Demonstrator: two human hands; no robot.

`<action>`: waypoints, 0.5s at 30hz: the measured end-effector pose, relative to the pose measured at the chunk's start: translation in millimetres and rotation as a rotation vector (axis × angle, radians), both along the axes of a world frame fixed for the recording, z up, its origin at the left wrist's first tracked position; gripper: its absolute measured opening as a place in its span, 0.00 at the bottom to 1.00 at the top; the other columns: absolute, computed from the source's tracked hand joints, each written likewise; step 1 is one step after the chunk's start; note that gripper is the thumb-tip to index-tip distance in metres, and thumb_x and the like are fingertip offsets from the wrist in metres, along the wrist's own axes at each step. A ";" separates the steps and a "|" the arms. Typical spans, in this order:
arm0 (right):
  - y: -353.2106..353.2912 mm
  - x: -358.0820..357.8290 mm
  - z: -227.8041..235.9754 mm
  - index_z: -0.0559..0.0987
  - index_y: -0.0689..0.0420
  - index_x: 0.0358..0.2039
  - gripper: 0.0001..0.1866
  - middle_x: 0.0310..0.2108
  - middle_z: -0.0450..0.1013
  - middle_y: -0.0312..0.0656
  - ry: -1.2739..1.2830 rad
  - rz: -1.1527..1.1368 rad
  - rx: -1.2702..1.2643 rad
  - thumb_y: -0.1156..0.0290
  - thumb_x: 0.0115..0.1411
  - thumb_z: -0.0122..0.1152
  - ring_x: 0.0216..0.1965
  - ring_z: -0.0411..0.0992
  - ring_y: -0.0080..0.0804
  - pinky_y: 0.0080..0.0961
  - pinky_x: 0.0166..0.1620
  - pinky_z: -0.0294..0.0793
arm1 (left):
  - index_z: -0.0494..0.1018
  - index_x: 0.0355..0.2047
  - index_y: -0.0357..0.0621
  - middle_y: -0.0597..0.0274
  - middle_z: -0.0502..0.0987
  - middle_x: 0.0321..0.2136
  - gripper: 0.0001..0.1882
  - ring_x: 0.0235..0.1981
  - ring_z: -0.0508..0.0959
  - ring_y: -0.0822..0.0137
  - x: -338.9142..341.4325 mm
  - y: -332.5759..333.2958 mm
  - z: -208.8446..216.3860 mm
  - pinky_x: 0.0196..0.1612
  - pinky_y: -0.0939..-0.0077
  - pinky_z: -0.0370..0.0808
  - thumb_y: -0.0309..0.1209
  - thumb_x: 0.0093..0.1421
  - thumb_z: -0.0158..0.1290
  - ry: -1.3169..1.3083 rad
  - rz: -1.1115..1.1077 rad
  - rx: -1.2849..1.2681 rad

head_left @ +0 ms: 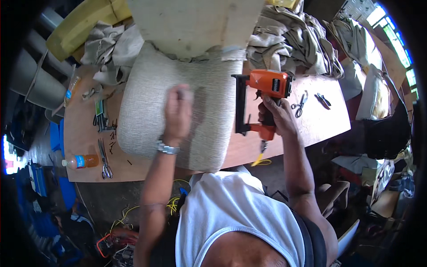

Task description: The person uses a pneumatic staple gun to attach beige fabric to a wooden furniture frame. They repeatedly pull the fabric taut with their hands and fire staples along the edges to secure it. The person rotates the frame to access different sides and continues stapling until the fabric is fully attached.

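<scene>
In my right hand [276,115] is an orange and black pneumatic staple gun [267,84], my fingers wrapped round its handle. It is held just right of a chair seat [209,107] covered in light grey woven fabric, with a yellow air hose [261,162] at its lower end. Over the middle of the seat hovers my left hand [179,111], smeared by motion. Its fingers look curled, but whether they hold anything cannot be made out. A pale upright board [195,26] rises at the seat's far edge, where fabric is bunched.
On the wooden table [320,120], scissors [300,106] and pliers [323,100] lie at right. Larger scissors [104,160], a drink bottle [81,161] and several dark staple strips [112,138] lie at left. Crumpled grey fabric [289,40] is piled at the back right; yellow foam [84,22] stands back left.
</scene>
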State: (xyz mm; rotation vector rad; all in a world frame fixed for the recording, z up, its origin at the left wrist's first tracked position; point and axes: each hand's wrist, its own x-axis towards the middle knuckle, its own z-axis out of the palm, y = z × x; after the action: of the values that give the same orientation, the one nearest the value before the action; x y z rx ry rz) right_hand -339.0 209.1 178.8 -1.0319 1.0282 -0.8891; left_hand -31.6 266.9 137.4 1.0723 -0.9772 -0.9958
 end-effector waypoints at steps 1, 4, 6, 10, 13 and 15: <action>6.6 -3.3 -1.5 0.74 0.55 0.41 0.22 0.24 0.71 0.32 -0.126 -0.060 0.032 0.49 0.64 0.68 0.23 0.73 0.24 0.25 0.28 0.75 | 0.71 0.56 0.40 0.63 0.77 0.36 0.22 0.34 0.79 0.70 -43.7 -5.3 14.4 0.36 0.72 0.77 0.39 0.68 0.58 -0.501 0.045 0.027; 17.0 -11.5 -9.2 0.73 0.54 0.45 0.22 0.24 0.71 0.34 -0.386 -0.133 0.041 0.49 0.66 0.66 0.23 0.73 0.25 0.25 0.28 0.76 | 0.70 0.51 0.37 0.46 0.81 0.36 0.30 0.34 0.84 0.50 -126.1 -8.5 26.9 0.33 0.57 0.80 0.46 0.59 0.65 -1.006 0.023 -0.074; 20.6 -20.8 -10.0 0.72 0.54 0.45 0.22 0.24 0.71 0.33 -0.429 -0.185 0.049 0.50 0.66 0.66 0.23 0.73 0.25 0.24 0.28 0.76 | 0.70 0.45 0.36 0.45 0.80 0.26 0.27 0.27 0.83 0.43 -150.3 -12.2 32.2 0.29 0.53 0.79 0.47 0.60 0.64 -1.081 -0.072 0.041; 23.2 -32.8 -16.0 0.72 0.54 0.45 0.19 0.24 0.70 0.33 -0.484 -0.254 0.071 0.53 0.69 0.63 0.22 0.73 0.24 0.23 0.27 0.76 | 0.70 0.40 0.37 0.50 0.78 0.18 0.27 0.19 0.81 0.45 -167.4 -18.1 18.5 0.22 0.52 0.77 0.54 0.64 0.57 -1.299 -0.045 0.004; 20.8 -35.8 -26.7 0.72 0.53 0.46 0.17 0.24 0.70 0.33 -0.530 -0.287 0.113 0.53 0.71 0.60 0.22 0.72 0.24 0.24 0.27 0.75 | 0.71 0.37 0.38 0.50 0.78 0.17 0.27 0.19 0.81 0.46 -174.5 -20.2 5.7 0.22 0.53 0.77 0.55 0.65 0.56 -1.333 -0.014 0.032; 14.7 -45.0 -35.5 0.72 0.53 0.46 0.17 0.24 0.70 0.33 -0.572 -0.269 0.109 0.52 0.71 0.59 0.22 0.72 0.24 0.25 0.27 0.75 | 0.73 0.41 0.38 0.47 0.80 0.20 0.28 0.23 0.82 0.44 -176.1 -14.4 22.1 0.26 0.52 0.78 0.56 0.66 0.55 -1.320 -0.090 0.108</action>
State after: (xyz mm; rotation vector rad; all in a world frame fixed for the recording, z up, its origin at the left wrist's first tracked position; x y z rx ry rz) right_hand -384.0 223.8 143.2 -0.5004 0.7221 -1.2425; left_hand -207.8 252.5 159.4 1.8221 -2.0294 -0.2902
